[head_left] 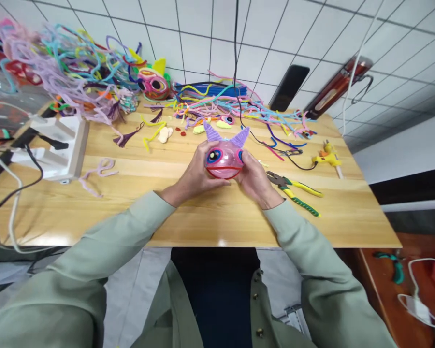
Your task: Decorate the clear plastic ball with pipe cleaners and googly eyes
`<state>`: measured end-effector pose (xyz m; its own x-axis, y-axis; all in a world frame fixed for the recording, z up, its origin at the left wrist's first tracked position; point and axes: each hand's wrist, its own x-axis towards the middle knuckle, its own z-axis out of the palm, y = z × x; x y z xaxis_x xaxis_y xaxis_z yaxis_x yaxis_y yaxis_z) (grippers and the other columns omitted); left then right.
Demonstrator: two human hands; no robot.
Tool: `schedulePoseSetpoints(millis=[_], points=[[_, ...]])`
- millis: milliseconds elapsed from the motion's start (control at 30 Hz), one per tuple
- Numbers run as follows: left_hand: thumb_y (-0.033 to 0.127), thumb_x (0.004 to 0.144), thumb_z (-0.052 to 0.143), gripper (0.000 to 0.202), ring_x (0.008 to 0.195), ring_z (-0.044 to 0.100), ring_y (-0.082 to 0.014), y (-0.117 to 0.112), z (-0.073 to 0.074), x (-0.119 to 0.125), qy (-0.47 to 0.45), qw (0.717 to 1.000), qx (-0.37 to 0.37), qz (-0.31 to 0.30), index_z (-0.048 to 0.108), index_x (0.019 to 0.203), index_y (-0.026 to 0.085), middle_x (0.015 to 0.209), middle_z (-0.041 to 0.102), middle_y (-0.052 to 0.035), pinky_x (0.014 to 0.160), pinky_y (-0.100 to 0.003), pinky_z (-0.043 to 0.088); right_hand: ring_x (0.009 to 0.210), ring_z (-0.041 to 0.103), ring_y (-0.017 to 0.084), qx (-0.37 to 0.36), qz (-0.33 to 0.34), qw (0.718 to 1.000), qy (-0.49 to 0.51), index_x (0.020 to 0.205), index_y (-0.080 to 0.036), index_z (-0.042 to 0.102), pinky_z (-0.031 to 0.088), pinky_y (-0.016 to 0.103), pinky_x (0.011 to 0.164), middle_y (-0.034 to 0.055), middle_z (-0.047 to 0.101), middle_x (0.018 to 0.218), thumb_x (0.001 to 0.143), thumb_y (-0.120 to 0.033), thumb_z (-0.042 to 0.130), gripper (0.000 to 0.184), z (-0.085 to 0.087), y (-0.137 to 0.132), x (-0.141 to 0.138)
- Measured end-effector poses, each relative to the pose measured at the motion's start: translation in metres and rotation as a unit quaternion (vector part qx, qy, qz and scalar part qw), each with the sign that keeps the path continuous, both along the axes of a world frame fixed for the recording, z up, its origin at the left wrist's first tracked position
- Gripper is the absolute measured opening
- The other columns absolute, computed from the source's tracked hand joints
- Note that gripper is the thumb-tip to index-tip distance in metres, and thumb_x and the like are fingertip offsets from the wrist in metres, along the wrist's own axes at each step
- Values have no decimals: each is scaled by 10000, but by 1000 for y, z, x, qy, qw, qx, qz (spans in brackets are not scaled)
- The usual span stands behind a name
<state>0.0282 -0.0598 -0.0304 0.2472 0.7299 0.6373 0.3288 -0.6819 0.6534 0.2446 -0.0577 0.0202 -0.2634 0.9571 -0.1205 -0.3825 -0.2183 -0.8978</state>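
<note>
Between my two hands, above the middle of the table, is a clear pink ball-shaped craft head [224, 159] with blue-rimmed eyes, a red mouth line and two purple pipe-cleaner ears. My left hand [199, 169] wraps its left side, thumb along the bottom. My right hand [254, 178] grips the right side, fingers partly hidden behind it. Close to my right hand lie pliers [293, 189] with yellow and green handles. Beyond the head are pale yellow pieces [223, 124] and a loose eye piece [227, 119].
Tangled pipe cleaners [68, 72] heap at the back left, beside another finished-looking craft head [154, 83]. A power strip [65, 150] with cables sits on the left. A yellow glue gun [326, 158] lies right, its black cord crossing the table. A phone [289, 88] leans on the tiled wall.
</note>
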Motion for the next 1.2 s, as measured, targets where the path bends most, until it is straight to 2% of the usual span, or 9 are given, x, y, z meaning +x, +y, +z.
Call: schedulePoseSetpoints(millis=[200,400,667,767,867,967,1033,1100,1200], points=[[835,1109,569,725,1508,696,-351,-8,5,15,-188,974,-105,-68,436,1602,322,1633,618,-150,1220,-556,648,1170,808,225,19,-19,999,-30,1128,-305,784,681,374,1031,-15,869,1184,802,-765,967,593,0,3,4],[794,1100,632,583,1210,770,-273,-7,8,19,-227,960,-161,-23,493,1380,302,1323,698,-89,1053,-459,693,1258,799,258,39,-35,997,-56,1190,-313,791,674,408,1094,8,873,1276,769,-768,978,648,-1,-4,-3],[780,1042,767,690,1242,778,-277,-12,10,17,-200,969,-141,-44,477,1450,305,1382,687,-99,1045,-431,703,1287,785,272,32,-34,996,-74,1130,-313,766,674,430,1109,19,864,1276,763,-802,946,637,0,-4,-2],[758,930,911,925,1467,705,-350,-12,9,17,-139,987,-75,-27,452,1584,292,1578,629,-154,1222,-510,648,1246,796,279,7,-23,998,-60,1118,-306,769,683,440,1091,27,869,1242,743,-840,950,678,-2,-3,-2],[636,816,1042,1069,1562,641,-394,-10,7,17,-73,997,-27,20,463,1627,248,1626,615,-185,1331,-554,565,1240,792,281,-6,-7,998,-64,1115,-303,767,680,458,1097,31,859,1244,765,-833,943,659,-7,1,1],[465,810,1052,964,1473,695,-383,-6,6,15,-49,997,-3,58,521,1583,241,1540,682,-158,1279,-557,597,1314,761,269,61,-61,988,-128,1207,-317,768,641,471,1160,40,821,1353,859,-806,878,610,-3,4,12],[410,807,1049,896,1457,697,-395,-5,6,15,-47,996,10,70,572,1550,256,1505,710,-144,1266,-581,601,1355,730,266,187,-154,946,-217,1260,-324,771,589,482,1223,52,787,1404,917,-728,861,538,7,4,21],[408,796,1060,876,1483,677,-418,-5,7,14,-44,996,15,73,609,1535,277,1496,720,-139,1278,-614,592,1326,719,281,324,-217,863,-320,1214,-310,795,548,507,1253,74,780,1331,979,-613,841,386,23,-2,27],[405,793,1054,888,1546,633,-440,-6,6,14,-30,996,21,77,611,1553,287,1541,706,-131,1309,-652,566,1187,727,312,445,-178,757,-444,1106,-293,832,549,557,1200,96,776,1137,1076,-501,741,229,43,-14,23]])
